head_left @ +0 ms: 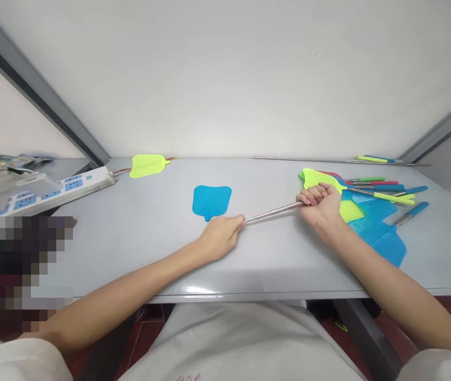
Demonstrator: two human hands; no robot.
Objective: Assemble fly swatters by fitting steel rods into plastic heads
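A thin telescopic metal rod [273, 212] stretches between my two hands above the table. My left hand [222, 237] is closed on its left end, and my right hand [322, 205] is wrapped round the right end, covering it. A blue mesh fly swatter head [211, 200] lies just beyond my left hand, its neck pointing at the knuckles; whether it joins the rod I cannot tell. Under and beside my right hand is a pile of fly swatters, with a yellow-green swatter [320, 179] on top and a blue swatter [384, 243] nearer me.
A yellow-green swatter head [148, 165] lies at the back left, near a white power strip [78, 184]. Along the back wall rests a long metal rod [328, 160]. Several coloured handles [387, 187] fan out at right. The table's front edge [249, 297] is close to my body.
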